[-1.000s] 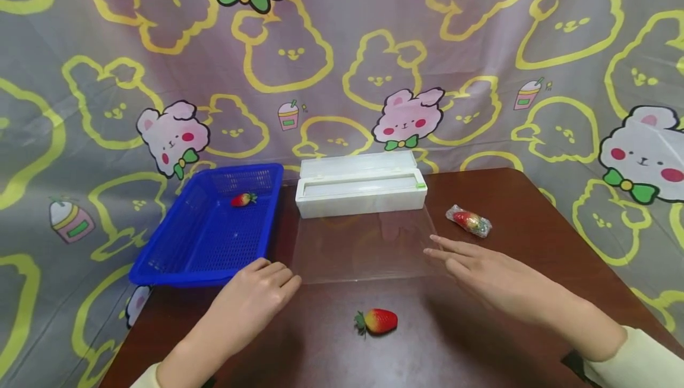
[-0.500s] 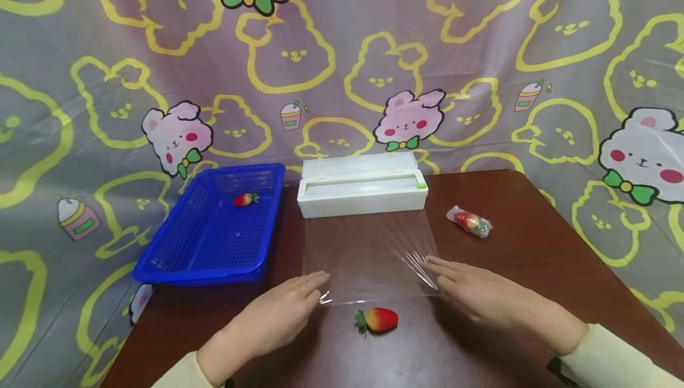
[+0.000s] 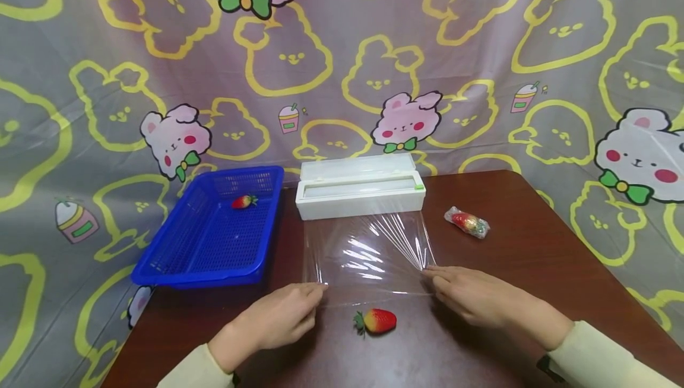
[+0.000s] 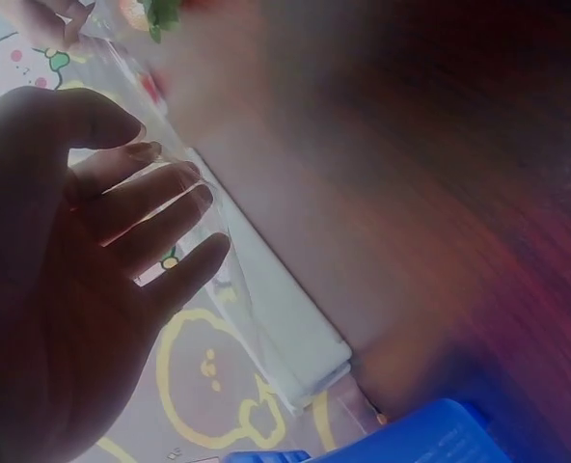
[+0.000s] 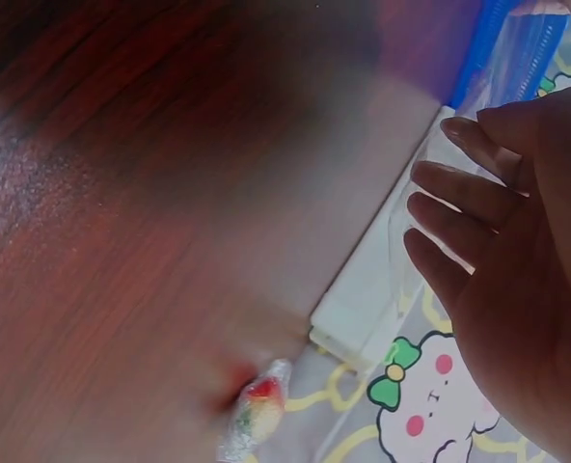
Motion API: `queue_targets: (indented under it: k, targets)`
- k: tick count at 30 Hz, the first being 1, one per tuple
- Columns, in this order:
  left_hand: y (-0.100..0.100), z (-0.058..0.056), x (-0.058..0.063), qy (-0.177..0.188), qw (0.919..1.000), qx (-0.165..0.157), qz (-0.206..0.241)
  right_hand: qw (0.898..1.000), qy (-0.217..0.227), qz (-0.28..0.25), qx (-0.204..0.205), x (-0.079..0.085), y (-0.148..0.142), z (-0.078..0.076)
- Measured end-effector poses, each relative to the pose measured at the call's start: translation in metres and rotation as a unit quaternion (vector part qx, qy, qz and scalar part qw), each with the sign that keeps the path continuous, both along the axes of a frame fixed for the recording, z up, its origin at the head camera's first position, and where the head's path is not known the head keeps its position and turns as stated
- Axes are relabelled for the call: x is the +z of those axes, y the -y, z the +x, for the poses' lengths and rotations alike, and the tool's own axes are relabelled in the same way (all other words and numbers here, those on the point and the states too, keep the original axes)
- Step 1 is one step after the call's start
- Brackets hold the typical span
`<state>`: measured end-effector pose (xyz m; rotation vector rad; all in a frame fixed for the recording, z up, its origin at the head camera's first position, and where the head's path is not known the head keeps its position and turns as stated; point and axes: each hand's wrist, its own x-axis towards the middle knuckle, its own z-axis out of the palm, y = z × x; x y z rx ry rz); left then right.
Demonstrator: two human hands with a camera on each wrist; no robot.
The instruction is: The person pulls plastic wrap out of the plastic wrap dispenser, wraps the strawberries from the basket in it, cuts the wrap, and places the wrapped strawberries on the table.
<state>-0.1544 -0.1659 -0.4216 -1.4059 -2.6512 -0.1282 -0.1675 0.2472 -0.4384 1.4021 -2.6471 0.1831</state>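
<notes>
Left hand point(image 3: 280, 315) and right hand point(image 3: 475, 296) at the two sides of a clear film point(image 3: 363, 262), which runs from a long white box point(image 3: 360, 202) toward the person. Each thumb is brought together with its forefinger, pinching the film near its corner; the other fingers (best seen in the wrist views) extend slightly apart. Pleats converge on the right hand's fingertips, and the sheet is drawn fairly taut. The near edge of the film lies just beyond an unwrapped strawberry point(image 3: 379, 321) on the brown table point(image 3: 534, 221). A wrapped strawberry point(image 3: 467, 223) lies to the right of the box; a blue basket point(image 3: 224, 242) with another strawberry point(image 3: 244, 201) stands to the left.

Compared with one second earlier, the left hand has left its place beside the basket's near corner and the film reaches closer to the person. Compared with half a second earlier, the pleats now extend to the box and bright glints (mid-sheet) have appeared. The strawberries have not moved.
</notes>
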Motion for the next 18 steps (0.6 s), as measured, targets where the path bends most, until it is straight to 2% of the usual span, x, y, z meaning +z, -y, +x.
queue_targets:
  k: [6,13,18]
  targets:
    - [-0.002,-0.008,-0.002,0.023,0.9994,0.017,0.021,1.000,-0.008,-0.010,-0.001,-0.003,0.001,-0.004]
    - [-0.008,-0.018,-0.011,0.064,0.9967,0.047,0.018,1.000,0.001,0.009,-0.013,-0.010,0.001,-0.012]
    - [-0.011,-0.023,-0.017,0.065,0.9962,0.057,0.010,0.999,0.011,0.021,-0.025,-0.013,0.003,-0.015]
